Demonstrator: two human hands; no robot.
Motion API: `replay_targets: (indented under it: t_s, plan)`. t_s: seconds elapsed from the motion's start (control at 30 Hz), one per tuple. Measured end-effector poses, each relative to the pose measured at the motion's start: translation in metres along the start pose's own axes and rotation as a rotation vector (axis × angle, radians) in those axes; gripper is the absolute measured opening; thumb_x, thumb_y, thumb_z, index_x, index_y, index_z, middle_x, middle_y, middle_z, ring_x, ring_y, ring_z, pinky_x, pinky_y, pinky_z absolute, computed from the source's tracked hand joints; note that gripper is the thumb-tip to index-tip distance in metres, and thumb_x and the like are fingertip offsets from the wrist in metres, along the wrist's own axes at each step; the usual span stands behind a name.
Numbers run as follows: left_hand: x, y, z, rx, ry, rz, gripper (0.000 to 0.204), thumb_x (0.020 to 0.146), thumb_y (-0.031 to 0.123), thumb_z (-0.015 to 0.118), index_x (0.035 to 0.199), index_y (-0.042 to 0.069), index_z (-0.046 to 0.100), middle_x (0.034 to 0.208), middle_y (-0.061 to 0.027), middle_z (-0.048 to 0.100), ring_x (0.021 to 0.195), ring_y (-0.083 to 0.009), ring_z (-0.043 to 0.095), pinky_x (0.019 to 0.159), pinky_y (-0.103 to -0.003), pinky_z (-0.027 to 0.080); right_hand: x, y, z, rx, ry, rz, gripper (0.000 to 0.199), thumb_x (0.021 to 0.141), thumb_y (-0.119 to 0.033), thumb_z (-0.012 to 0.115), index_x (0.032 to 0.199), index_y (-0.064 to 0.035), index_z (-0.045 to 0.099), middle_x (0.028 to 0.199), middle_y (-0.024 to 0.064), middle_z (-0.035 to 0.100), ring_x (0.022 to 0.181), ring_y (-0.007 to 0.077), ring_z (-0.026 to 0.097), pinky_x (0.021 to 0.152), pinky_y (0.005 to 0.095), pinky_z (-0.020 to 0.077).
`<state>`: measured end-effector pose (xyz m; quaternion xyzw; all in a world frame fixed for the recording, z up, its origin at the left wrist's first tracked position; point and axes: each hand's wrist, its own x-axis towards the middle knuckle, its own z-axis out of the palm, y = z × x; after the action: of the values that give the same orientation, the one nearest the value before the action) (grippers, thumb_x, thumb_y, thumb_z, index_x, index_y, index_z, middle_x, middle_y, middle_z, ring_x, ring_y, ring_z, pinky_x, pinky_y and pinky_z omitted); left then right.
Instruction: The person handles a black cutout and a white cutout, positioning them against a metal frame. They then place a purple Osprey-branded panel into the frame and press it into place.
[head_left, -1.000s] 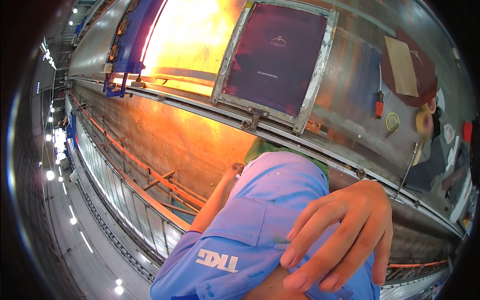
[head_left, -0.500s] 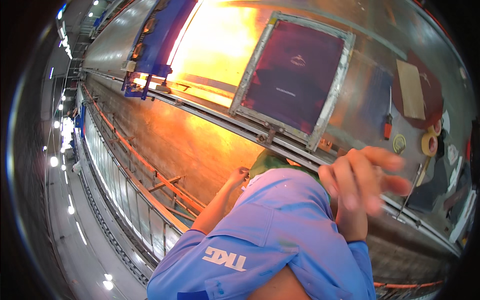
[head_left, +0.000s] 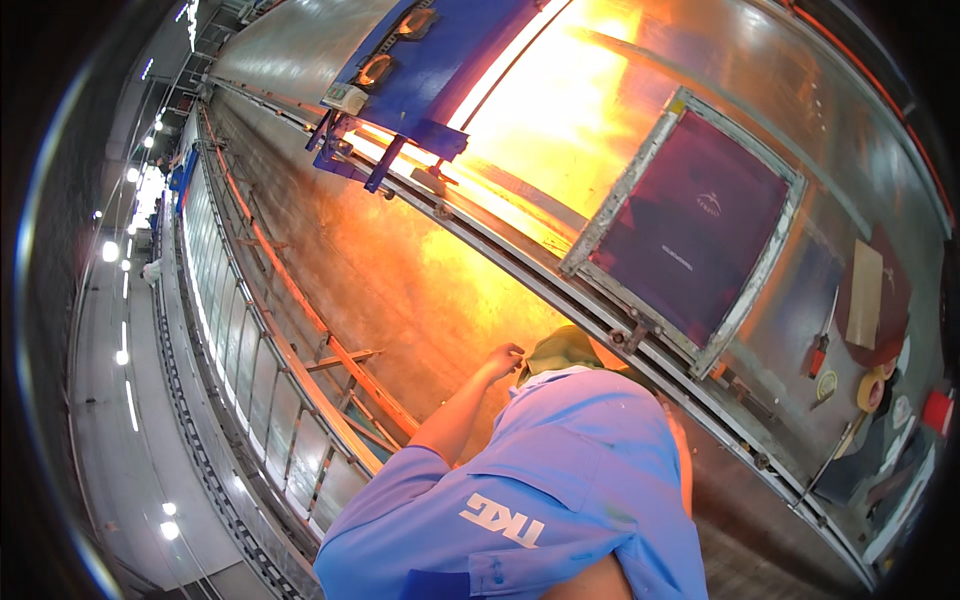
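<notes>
My left hand [head_left: 505,360] hangs beside my body over the lit floor strip, its fingers loosely bent and apart, with no object visible in it. At my right side only a sliver of my right arm [head_left: 682,445] shows past the blue shirt; its fingers are hidden behind my body. Ahead of me, a screen-printing frame [head_left: 690,225] with a dark purple mesh and a pale worn metal border lies on the long metal table [head_left: 800,110]. Its near edge sits by the table's side rail [head_left: 520,290]. Neither hand touches the frame.
A blue machine carriage [head_left: 440,60] with a bright orange glow beside it straddles the table at left. Toward the right lie a red-handled screwdriver [head_left: 818,355], a tape roll [head_left: 871,390] and a tan strip [head_left: 864,295]. An orange rail [head_left: 290,290] runs along the left walkway.
My right hand, raised in front of me half a second ago, has dropped to my side, mostly out of sight. The view has shifted, so the frame and carriage appear farther right and lower.
</notes>
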<state>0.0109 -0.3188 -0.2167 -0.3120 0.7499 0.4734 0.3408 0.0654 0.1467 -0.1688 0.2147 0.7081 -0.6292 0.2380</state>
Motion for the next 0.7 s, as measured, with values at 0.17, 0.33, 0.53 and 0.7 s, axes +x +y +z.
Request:
replay_targets:
  t_s: [0.17,0.33,0.53,0.7]
  plan:
    - [0.031,-0.010,-0.058,-0.068,0.109,-0.109,0.031,0.095,0.019,0.063,0.121,0.002,0.067,0.089,-0.0118,0.074,0.072,-0.0181,0.070,0.064,-0.033,0.056,0.009,0.063,0.039,-0.030,0.134,0.183,0.045,0.099,-0.038,0.067,0.123,-0.0012,0.072,0.114,0.0133,0.074,0.106,0.0218,0.067,0.094,0.0331,0.0501]
    - [0.068,0.014,-0.139,-0.151,0.385,0.162,0.025,0.095,0.018,0.062,0.115,0.004,0.070,0.083,-0.0081,0.073,0.070,-0.0172,0.070,0.062,-0.032,0.054,0.027,0.099,0.063,0.001,0.244,0.230,0.045,0.098,-0.038,0.067,0.123,-0.0011,0.072,0.114,0.0139,0.074,0.106,0.0223,0.067,0.094,0.0335,0.0502]
    - [0.094,0.089,-0.292,-0.212,1.111,0.661,0.021,0.100,0.024,0.062,0.105,0.006,0.070,0.072,-0.0071,0.065,0.065,-0.0202,0.063,0.061,-0.036,0.049,0.035,0.120,0.078,0.001,0.321,0.262,0.044,0.098,-0.037,0.067,0.123,-0.0010,0.072,0.115,0.0146,0.074,0.107,0.0229,0.067,0.095,0.0340,0.0504]
    - [0.084,0.230,-0.400,0.071,1.210,0.826,0.035,0.099,0.039,0.065,0.104,0.004,0.061,0.095,-0.0107,0.062,0.088,-0.0292,0.061,0.078,-0.042,0.047,0.036,0.130,0.091,0.007,0.374,0.283,0.044,0.098,-0.037,0.067,0.123,-0.0009,0.072,0.115,0.0152,0.074,0.107,0.0234,0.067,0.095,0.0344,0.0505]
